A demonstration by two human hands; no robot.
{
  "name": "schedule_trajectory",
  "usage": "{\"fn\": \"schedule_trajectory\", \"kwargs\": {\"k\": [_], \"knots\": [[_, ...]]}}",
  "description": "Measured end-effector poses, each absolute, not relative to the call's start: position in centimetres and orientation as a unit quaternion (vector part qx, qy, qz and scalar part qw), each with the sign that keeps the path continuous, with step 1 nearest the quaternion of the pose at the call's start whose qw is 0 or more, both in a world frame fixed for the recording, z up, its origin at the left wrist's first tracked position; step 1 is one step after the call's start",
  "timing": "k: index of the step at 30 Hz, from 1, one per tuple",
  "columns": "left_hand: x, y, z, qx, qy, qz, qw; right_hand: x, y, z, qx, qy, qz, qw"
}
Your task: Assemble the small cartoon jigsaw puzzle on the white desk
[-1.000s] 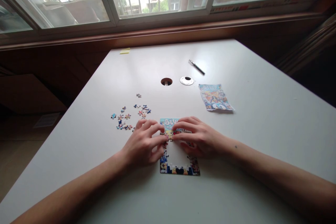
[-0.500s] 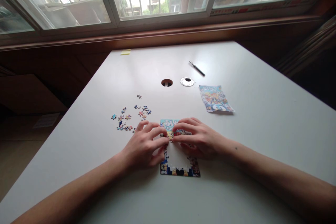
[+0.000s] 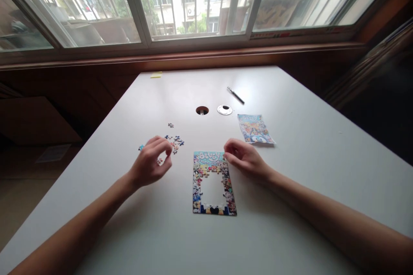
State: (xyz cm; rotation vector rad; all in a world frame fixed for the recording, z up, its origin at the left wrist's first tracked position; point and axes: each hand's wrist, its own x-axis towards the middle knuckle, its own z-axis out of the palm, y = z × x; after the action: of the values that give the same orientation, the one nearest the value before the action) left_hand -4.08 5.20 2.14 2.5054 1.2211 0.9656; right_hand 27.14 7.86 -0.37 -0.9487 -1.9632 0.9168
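Note:
A partly assembled jigsaw puzzle (image 3: pixel 197 189) lies flat in front of me, its picture border joined around a bare white middle. Loose jigsaw pieces (image 3: pixel 176 142) are scattered to its upper left. My left hand (image 3: pixel 151 161) hovers by these pieces and hides some of them; its thumb and index finger curve toward each other with a small gap. Beside the puzzle's upper right corner is my right hand (image 3: pixel 243 157), its fingers curled and thumb against the index finger. Whether anything is between those fingertips is hidden.
A creased picture sheet (image 3: pixel 256 129) lies beyond my right hand. Farther back are a pen (image 3: pixel 235 95), a round metal cover (image 3: pixel 225 109) and a cable hole (image 3: pixel 202 111). A yellow sticky note (image 3: pixel 156 75) is at the table's far edge, below the window.
Both hands have come off the puzzle's upper middle. My left hand moved left to the loose pieces, and my right hand drew to the puzzle's right edge, fingers curling. The camera view tilted up.

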Motion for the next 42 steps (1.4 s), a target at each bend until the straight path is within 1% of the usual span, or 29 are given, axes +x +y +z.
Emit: {"fn": "schedule_trajectory", "kwargs": {"k": [3, 5, 8, 12, 17, 21, 30, 42], "knots": [[-6.8, 5.8, 2.2, 0.819, 0.454, 0.346, 0.061, 27.3, 8.1, -0.6, -0.4, -0.725, 0.397, 0.396], [-8.0, 5.8, 1.9, 0.821, 0.459, 0.336, 0.057, 27.3, 8.2, -0.6, -0.411, -0.7, 0.408, 0.417], [-8.8, 5.7, 1.4, 0.805, 0.469, 0.346, 0.11, 27.4, 8.3, -0.8, -0.425, -0.665, 0.425, 0.443], [-8.5, 5.6, 1.0, 0.791, 0.456, 0.362, 0.188, 27.5, 8.3, -0.9, -0.424, -0.662, 0.436, 0.438], [-8.1, 5.3, 1.1, 0.794, 0.441, 0.355, 0.222, 27.5, 8.3, -1.0, -0.421, -0.682, 0.422, 0.423], [-8.1, 5.2, 1.0, 0.798, 0.441, 0.351, 0.214, 27.6, 8.3, -1.2, -0.417, -0.695, 0.418, 0.411], [-7.8, 5.4, 0.7, 0.808, 0.449, 0.348, 0.156, 27.8, 8.3, -1.2, -0.412, -0.715, 0.409, 0.389], [-7.7, 5.3, 0.6, 0.817, 0.442, 0.338, 0.152, 27.6, 8.1, -0.9, -0.418, -0.712, 0.415, 0.383]]}}
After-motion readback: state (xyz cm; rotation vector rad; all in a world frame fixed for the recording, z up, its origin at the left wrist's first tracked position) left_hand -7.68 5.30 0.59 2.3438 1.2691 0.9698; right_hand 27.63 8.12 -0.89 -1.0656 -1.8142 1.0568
